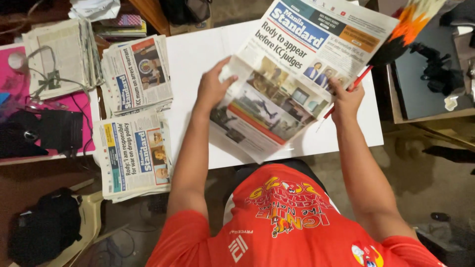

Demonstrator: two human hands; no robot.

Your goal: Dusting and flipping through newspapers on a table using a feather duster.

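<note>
Red shirt (282,217): closest to the lens, worn by the person seated at the white table (198,54).
Left hand (213,88): fingers clasped over the near-left edge of the folded newspaper (292,69).
Right hand (346,99): gripping the paper's right edge, with a red pen (352,89) pinched against it.
Newspaper: lifted off the table between both hands, tilted, front page facing up.
Stacks (136,111): two newspaper piles lie well to the left of the left hand, at the table's edge.
Black bag (47,230): on a chair, lower left.
</note>
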